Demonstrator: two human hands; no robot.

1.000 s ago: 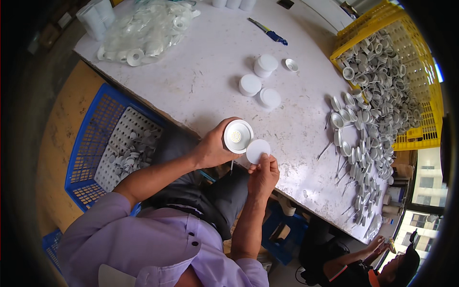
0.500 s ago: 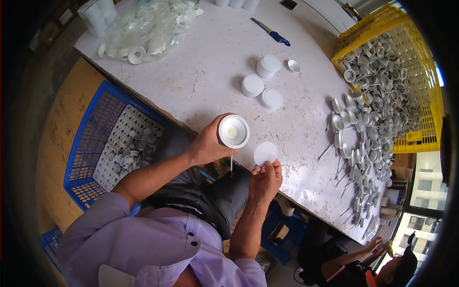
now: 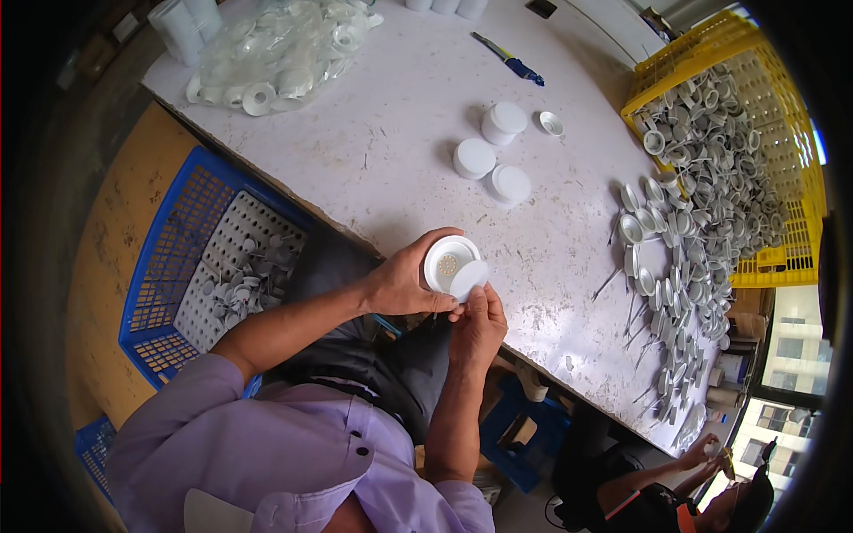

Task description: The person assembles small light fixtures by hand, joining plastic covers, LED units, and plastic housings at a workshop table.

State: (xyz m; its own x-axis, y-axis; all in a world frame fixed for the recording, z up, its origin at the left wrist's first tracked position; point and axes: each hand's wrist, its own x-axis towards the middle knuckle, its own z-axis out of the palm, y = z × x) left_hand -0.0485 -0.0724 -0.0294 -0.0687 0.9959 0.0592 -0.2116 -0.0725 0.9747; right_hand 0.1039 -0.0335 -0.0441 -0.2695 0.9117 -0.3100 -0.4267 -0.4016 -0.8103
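Observation:
My left hand (image 3: 410,277) is wrapped round a white round downlight housing (image 3: 435,252), its open face up, with a ring of small yellowish LEDs at the bottom. Between the thumb and fingers of my right hand (image 3: 480,324) is a thin white diffuser disc (image 3: 467,280). The disc is tilted and overlaps the near right side of the housing's rim. Beyond my hands, several stacks of white discs (image 3: 474,158) stand on the table, with one small white ring-shaped cup (image 3: 550,123) beside them.
A yellow crate (image 3: 782,222) lies tipped at the right, with many small light fittings (image 3: 657,258) spilling from it. A clear bag of white rings (image 3: 293,53) and a utility knife (image 3: 508,59) lie farther back. A blue basket (image 3: 164,258) stands left; another person (image 3: 657,484) sits lower right.
My right hand has brought the disc left and up to the housing's rim. My left hand and the housing have shifted slightly right and nearer.

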